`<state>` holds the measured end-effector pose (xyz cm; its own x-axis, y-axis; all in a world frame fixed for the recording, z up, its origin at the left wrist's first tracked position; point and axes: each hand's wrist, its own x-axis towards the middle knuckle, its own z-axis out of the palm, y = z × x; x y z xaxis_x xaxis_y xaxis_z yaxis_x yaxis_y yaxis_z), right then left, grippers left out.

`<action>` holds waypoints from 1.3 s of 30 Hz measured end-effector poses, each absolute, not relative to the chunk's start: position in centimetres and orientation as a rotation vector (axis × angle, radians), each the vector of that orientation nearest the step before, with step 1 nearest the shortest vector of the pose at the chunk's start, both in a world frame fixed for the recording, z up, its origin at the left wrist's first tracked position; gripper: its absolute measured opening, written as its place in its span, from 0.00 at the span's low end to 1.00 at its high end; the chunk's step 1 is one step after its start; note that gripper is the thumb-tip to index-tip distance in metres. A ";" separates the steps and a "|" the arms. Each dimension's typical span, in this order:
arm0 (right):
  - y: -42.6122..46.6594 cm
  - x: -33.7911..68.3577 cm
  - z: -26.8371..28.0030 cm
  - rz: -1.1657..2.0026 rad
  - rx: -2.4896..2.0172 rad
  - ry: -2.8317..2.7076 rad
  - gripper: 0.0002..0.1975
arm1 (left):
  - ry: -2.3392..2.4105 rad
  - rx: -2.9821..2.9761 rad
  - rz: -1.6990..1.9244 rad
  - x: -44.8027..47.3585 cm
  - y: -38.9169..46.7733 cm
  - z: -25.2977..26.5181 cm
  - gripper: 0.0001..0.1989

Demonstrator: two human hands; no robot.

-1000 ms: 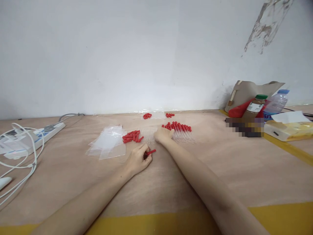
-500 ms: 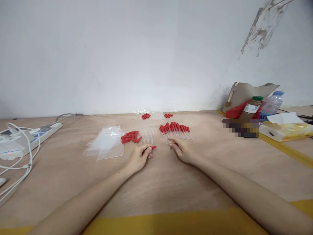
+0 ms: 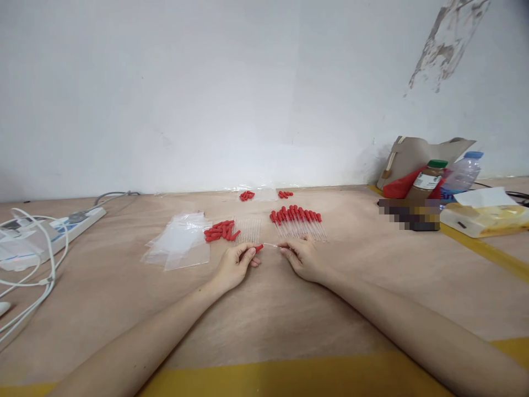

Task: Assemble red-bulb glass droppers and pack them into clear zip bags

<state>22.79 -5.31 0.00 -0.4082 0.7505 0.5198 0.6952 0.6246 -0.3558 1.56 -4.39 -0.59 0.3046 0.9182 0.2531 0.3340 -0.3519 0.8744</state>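
Note:
My left hand (image 3: 239,264) pinches a red rubber dropper bulb (image 3: 259,248), its open end pointing right. Between the fingers of my right hand (image 3: 303,259) is a thin glass dropper tube (image 3: 271,245), its left end at or very near the bulb's mouth; I cannot tell whether they touch. Beyond my left hand lie a pile of loose red bulbs (image 3: 221,230) and a row of bare glass tubes (image 3: 248,230). Past my right hand, several droppers with red bulbs fitted (image 3: 295,215) lie side by side, bulbs toward the wall.
Clear plastic bags (image 3: 179,240) lie stacked at left, near a white power strip (image 3: 70,234) with tangled cables. By the wall are more small red bulbs (image 3: 247,196) and clear plastic (image 3: 265,194). At right stand bottles (image 3: 427,179), a grey bag (image 3: 413,151) and a tissue pack (image 3: 479,220).
My right hand has brought the glass tube down and left, turning it level toward the red bulb. My left hand has stayed nearly still, tilting the bulb slightly up.

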 end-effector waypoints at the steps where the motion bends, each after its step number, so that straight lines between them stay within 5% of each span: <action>1: -5.3 22.8 0.0 0.103 -1.127 -2.186 0.12 | 1.117 1.845 1.025 1.5 -4.4 -0.6 0.14; 39: -6.1 21.9 -0.3 -0.181 -0.928 -2.331 0.11 | 1.004 2.465 0.885 1.6 -6.0 1.2 0.08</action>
<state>21.89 -6.09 -0.27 -0.5642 0.5765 0.5911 0.6608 0.7445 -0.0953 1.57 -6.02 1.18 0.5574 0.7155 0.4212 0.5073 -0.6951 0.5095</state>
